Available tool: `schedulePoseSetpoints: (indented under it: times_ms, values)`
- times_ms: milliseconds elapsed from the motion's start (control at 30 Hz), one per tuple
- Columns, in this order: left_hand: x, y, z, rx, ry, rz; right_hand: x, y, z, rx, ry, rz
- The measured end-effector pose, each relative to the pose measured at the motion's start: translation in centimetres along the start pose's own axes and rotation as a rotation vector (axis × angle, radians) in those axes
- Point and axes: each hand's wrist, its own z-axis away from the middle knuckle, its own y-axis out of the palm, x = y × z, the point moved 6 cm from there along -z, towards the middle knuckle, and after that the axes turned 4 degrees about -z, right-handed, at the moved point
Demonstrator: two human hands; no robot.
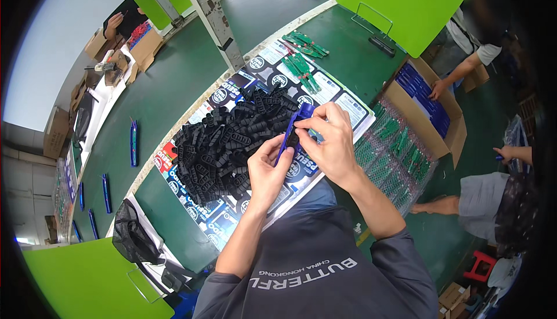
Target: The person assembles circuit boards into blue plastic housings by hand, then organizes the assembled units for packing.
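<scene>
My left hand (268, 172) is closed on the lower end of a slim blue plastic casing (304, 112), tilted in front of me. With its fingertips pinched on the same casing, my right hand (332, 145) grips it higher up. A black ribbed piece (292, 140) lies in the casing between my fingers, partly hidden by them. Just left of my hands spreads a heap of small black ribbed parts (223, 139). They rest on a printed sheet (350, 105). Beyond them, several green circuit boards (301, 69) lie loosely stacked on that sheet.
At right, bubble wrap (420, 171) carries rows of green boards. A cardboard box (458, 124) holds blue casings, with another person's hand (439, 89) in it. Blue casings (134, 145) lie on the green surface at left. A metal post (212, 20) rises beyond the heap.
</scene>
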Motion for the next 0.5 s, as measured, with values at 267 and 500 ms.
schedulePoseSetpoints:
  times_ms: [267,500]
  values:
    - [1.0,-0.1,-0.2,-0.096,0.019,-0.103,-0.1,1.0,0.8,-0.068,-0.023,0.18]
    - [-2.9,0.0,2.0,-0.186,0.373,-0.59,-4.5,2.2,3.1,0.065,0.493,-0.446]
